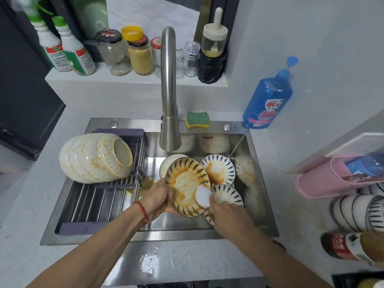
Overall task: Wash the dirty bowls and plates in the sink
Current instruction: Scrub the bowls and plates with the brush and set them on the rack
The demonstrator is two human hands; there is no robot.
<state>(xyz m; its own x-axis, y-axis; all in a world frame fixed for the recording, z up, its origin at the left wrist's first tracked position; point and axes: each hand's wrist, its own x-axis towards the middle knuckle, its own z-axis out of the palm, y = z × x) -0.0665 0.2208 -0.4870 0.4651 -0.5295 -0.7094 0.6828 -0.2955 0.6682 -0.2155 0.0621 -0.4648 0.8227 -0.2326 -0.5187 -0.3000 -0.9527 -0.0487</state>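
- A striped plate [188, 187], smeared with orange sauce, is held tilted above the middle of the sink [262, 215], just below the faucet [169, 90]
- Its left rim is gripped by the left hand [155, 197], fingers curled round the edge
- A white sponge [203, 196] is pinched in the right hand [225, 213] and pressed against the plate's lower right face
- More soiled striped plates [219, 170] are lying in the basin toward the sink's back right, touching one another; one [227, 195] lies just behind the right hand
- Two sauce-stained white bowls [95, 157] are stacked on their sides on the drying rack [99, 196] across the sink's left half
- A green-and-yellow scouring pad [197, 119] rests on the sink's back rim, and a blue dish soap bottle [268, 98] stands at the back right corner of the counter
- No water stream can be seen from the faucet
- Risk, as judged: the greasy, tilted plate could slip from the one-sided grip under scrubbing pressure and strike the plates below, chipping them
- The stacked bowls could roll off the rack if it is jolted
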